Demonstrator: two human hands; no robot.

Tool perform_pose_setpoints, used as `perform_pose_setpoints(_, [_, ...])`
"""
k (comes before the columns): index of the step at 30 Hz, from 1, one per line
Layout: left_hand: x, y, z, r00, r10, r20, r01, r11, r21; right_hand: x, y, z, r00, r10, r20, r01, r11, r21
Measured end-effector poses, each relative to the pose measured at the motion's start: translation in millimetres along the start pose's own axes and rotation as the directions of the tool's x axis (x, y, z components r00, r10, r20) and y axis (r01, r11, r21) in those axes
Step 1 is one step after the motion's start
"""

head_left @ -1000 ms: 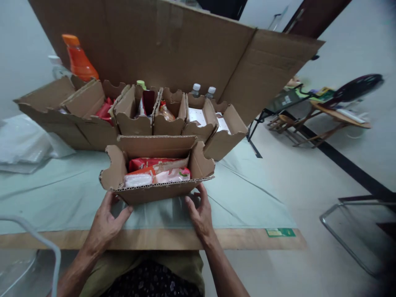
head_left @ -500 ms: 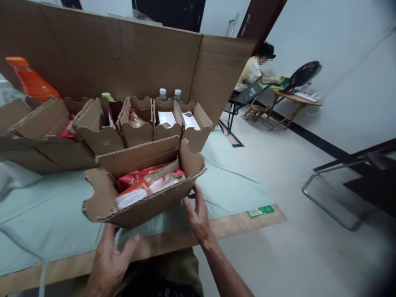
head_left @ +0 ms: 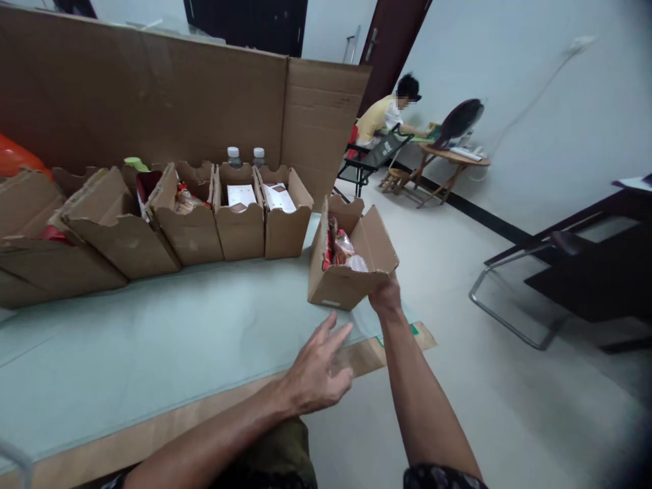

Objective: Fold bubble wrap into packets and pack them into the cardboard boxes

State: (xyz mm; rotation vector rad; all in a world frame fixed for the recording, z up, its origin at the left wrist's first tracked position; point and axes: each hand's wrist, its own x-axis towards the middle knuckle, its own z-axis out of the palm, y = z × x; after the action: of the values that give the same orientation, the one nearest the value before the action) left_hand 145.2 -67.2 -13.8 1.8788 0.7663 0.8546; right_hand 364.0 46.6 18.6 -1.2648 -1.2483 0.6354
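Note:
My right hand [head_left: 386,296] grips the near right corner of a small open cardboard box [head_left: 351,258] and holds it at the table's right end. Red and white snack packets [head_left: 342,248] fill the box. My left hand [head_left: 320,367] hovers just short of the box with its fingers stretched out and nothing in them. A pale green cloth covers the table [head_left: 168,339] under both hands.
A row of similar open cardboard boxes [head_left: 204,217] stands along the back, holding packets, white cartons and two water bottles [head_left: 245,157]. A tall cardboard sheet [head_left: 204,102] stands behind them. A person [head_left: 383,119] sits at a small table far right. Metal chair frame [head_left: 514,299] on the floor.
The box has gone from in front of me to the table's right end, carried in my right hand alone. My left hand has let go of it and now trails open.

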Motion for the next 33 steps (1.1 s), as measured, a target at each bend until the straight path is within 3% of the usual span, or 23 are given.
perform_pose_setpoints(3, [-24, -18, -30.1, 0.993, 0.031, -0.118, -0.015, 0.991, 0.133, -37, 5, -12, 1.000, 0.001, 0.016, -0.003, 0.994, 0.106])
perform_pose_setpoints(6, [-50, -43, -72.6, 0.949, 0.021, -0.315, 0.092, 0.936, 0.339, -63, 16, -14, 0.989, 0.051, 0.136, -0.060, 0.996, 0.062])
perform_pose_setpoints(10, [-63, -64, -106.1, 0.879, 0.113, -0.463, 0.153, 0.853, 0.499, -50, 30, -12, 0.983, 0.131, 0.127, -0.125, 0.991, -0.056])
perform_pose_setpoints(16, [-61, -67, -103.4, 0.875, 0.194, -0.443, 0.122, 0.797, 0.591, 31, 38, -10, 0.979, 0.110, 0.169, -0.112, 0.994, 0.001])
perform_pose_setpoints(21, [-63, -69, -101.9, 0.875, 0.172, -0.453, 0.158, 0.782, 0.603, 96, 45, 17, 0.958, 0.123, 0.257, -0.136, 0.990, 0.034])
perform_pose_setpoints(24, [-62, -70, -101.3, 0.871, 0.155, -0.465, 0.179, 0.782, 0.597, 118, 49, 35, 0.956, 0.121, 0.267, -0.139, 0.989, 0.053])
perform_pose_setpoints(28, [-61, -72, -99.8, 0.866, 0.153, -0.476, 0.190, 0.779, 0.597, 114, 55, 45, 0.982, 0.088, 0.170, -0.096, 0.995, 0.042])
perform_pose_setpoints(33, [-61, -72, -98.4, 0.862, 0.160, -0.481, 0.188, 0.780, 0.597, 68, 38, 46, 0.988, -0.008, -0.156, 0.002, 0.999, -0.039])
